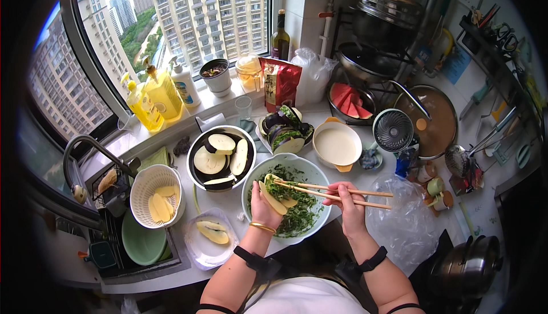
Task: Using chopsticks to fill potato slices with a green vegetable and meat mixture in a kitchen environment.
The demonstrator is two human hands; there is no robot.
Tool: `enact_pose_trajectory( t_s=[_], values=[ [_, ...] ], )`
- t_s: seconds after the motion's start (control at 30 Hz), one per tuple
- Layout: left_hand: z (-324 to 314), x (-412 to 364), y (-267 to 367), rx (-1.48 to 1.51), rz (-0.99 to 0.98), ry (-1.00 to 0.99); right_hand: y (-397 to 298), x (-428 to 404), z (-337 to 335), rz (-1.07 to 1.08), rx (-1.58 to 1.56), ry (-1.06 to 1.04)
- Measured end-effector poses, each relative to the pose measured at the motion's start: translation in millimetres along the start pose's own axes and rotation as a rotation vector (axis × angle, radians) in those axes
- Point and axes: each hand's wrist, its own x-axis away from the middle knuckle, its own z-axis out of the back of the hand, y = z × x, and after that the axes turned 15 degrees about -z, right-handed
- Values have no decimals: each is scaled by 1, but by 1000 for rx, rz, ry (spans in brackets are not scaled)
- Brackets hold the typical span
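Observation:
My left hand (263, 210) holds a split pale-yellow slice (274, 199), probably potato, over a large pale bowl (309, 172). Chopped leafy greens (296, 222) lie in that bowl, and some sit in the slice's opening. Wooden chopsticks (370, 193) are gripped in my right hand (350, 207), their tips at the greens in the slice. Left of my wrist, a clear plastic tray (209, 252) carries one filled slice (212, 232). Behind the bowl, a plate holds stuffed eggplant pieces (289, 136). Cut eggplant slices (209, 160) rest in a steel bowl (252, 145).
A white colander (139, 205) with pale slices stands by the sink, above a green basin (139, 241). Right of the stuffed eggplant are a bowl of whitish liquid (337, 145) and a small fan (393, 131). A plastic bag (402, 215) lies beside my right hand.

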Motion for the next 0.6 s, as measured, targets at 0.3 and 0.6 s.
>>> enact_pose_trajectory(
  t_s=[0.3, 0.6],
  values=[
    [4, -4, 2, 54, 20, 1, 9, 11, 37, -48, -127, 151],
    [3, -7, 1, 41, 42, 56, 9, 16, 39, -57, -214, 137]
  ],
)
